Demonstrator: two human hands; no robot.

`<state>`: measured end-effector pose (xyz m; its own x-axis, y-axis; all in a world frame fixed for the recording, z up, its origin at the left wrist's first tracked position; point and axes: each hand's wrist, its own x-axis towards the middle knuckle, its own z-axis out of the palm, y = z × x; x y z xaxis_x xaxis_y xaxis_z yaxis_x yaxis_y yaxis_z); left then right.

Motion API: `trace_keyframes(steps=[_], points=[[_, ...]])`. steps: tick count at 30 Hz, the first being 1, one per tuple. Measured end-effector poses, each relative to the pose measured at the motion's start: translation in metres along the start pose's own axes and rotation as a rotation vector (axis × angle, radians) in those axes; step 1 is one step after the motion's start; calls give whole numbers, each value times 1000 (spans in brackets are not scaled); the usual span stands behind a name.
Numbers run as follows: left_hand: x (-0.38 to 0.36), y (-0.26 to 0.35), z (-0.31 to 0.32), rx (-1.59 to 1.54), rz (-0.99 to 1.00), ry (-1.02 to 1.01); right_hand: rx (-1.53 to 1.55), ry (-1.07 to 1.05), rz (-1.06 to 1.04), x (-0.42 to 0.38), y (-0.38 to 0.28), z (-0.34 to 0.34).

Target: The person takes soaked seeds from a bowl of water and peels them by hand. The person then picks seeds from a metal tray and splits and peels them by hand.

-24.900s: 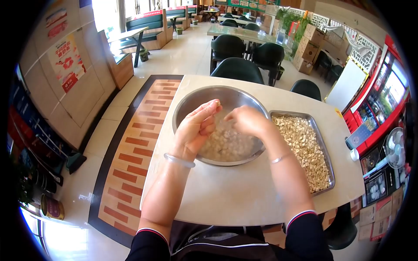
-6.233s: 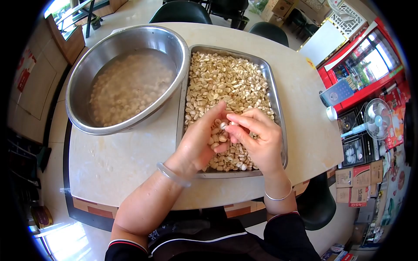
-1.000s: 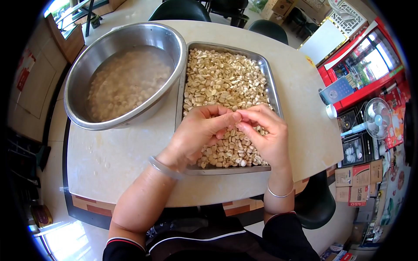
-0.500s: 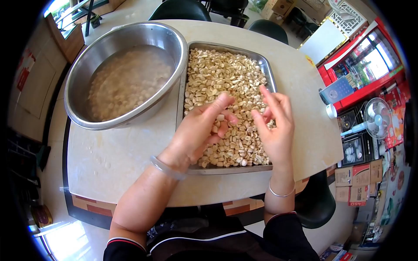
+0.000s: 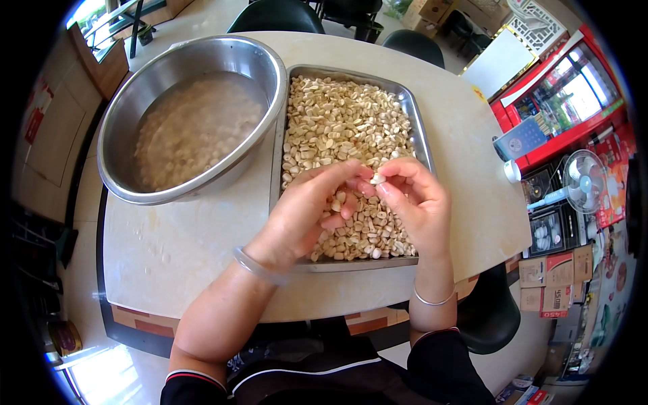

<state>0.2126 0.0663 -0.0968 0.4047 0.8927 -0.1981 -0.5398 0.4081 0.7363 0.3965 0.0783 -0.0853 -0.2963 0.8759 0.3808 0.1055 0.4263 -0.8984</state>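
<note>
The right hand [image 5: 422, 206] has been brought back to the left hand [image 5: 300, 209]; one seed [image 5: 377, 179] is pinched by right fingers, more seeds [image 5: 335, 204] cupped by left.

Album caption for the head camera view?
Right hand pinches a pale kernel beside the left hand, above a filled tray and near a basin.

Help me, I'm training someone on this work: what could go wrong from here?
The small lotus seed pinched in the right hand could slip and drop into the steel tray below. The loose seeds cupped in the left hand might spill if it tips. The steel basin of cloudy water stands close beside the tray, so a knock could splash it.
</note>
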Motion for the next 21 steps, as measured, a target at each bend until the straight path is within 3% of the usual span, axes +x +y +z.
trace_keyframes(steps=[1, 5, 10, 17, 21], points=[[0, 0, -2, 13, -9, -40, 130, 33, 8, 0, 1, 0], [0, -1, -1, -29, 10, -38, 116, 50, -63, 3, 5, 2], [-1, -1, 0, -40, 49, 48, -137, 27, -127, 3, 4, 3], [1, -5, 1, 468, 260, 204, -593, -40, -330, 4, -2, 1], [5, -10, -8, 709, 407, 199, -606, -87, -360, 2, -1, 2]])
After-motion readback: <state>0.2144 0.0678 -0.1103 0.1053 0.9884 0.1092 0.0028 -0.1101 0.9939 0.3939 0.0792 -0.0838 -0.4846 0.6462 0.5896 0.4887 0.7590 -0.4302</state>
